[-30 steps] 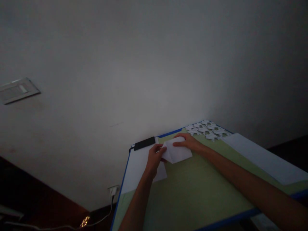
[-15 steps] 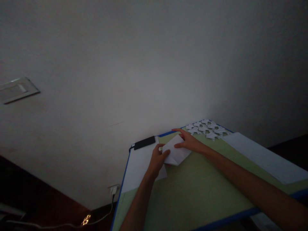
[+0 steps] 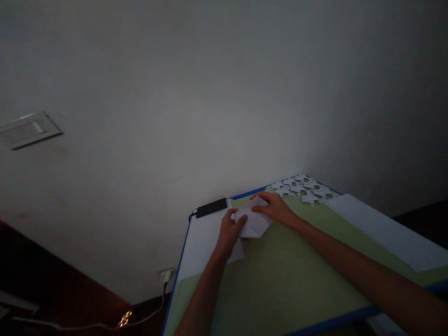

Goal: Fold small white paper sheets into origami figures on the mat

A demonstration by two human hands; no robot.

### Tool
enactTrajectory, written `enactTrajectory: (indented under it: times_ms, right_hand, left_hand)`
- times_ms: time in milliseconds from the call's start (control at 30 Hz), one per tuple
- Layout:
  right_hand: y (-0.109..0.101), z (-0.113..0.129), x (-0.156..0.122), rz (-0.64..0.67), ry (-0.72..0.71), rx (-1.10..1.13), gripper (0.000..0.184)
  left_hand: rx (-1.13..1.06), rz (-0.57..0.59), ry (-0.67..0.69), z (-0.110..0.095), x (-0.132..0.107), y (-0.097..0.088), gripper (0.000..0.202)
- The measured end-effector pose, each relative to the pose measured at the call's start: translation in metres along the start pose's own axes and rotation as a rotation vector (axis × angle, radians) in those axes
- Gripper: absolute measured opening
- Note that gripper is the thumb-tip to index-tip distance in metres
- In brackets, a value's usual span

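A folded white sheet of paper [image 3: 255, 225] is held between my two hands above the green table. My left hand [image 3: 230, 232] pinches its left edge, thumb on top and fingers behind. At the upper right edge, my right hand [image 3: 273, 207] grips it with the thumb on the near face; its other fingers are partly hidden behind the paper. Creases show on the lower part of the sheet. Below and left of it lies a flat white paper stack [image 3: 199, 245], with a dark flat object [image 3: 211, 208] across its far end.
Several small folded paper pieces [image 3: 310, 198] lie at the far right corner of the green table [image 3: 280, 284]. Long white paper [image 3: 385, 233] runs along the right side. A wall stands close behind, with a plug [image 3: 165, 276] and cable low at left.
My right hand has shifted slightly left and inward on the paper, its fingers curling closer round the upper edge. My left hand keeps nearly the same hold.
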State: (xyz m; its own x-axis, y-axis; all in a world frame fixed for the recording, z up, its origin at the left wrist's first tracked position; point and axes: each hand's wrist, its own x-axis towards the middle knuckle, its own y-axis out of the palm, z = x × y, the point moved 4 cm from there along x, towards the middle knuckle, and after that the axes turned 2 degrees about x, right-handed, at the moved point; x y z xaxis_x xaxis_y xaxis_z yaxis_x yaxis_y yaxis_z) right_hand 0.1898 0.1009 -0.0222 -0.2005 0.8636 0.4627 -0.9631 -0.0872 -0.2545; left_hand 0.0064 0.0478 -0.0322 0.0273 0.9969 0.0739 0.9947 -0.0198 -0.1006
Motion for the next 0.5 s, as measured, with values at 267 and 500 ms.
enactTrajectory:
  times_ms: [267, 500]
  right_hand:
    - [0.001, 0.019, -0.007, 0.172, -0.205, 0.045, 0.025]
    - [0.004, 0.027, -0.013, 0.263, -0.218, 0.050, 0.026]
  left_hand:
    - [-0.032, -0.083, 0.070, -0.002, 0.001, -0.006, 0.060]
    - [-0.134, -0.170, 0.001, -0.002, 0.000, -0.007, 0.056]
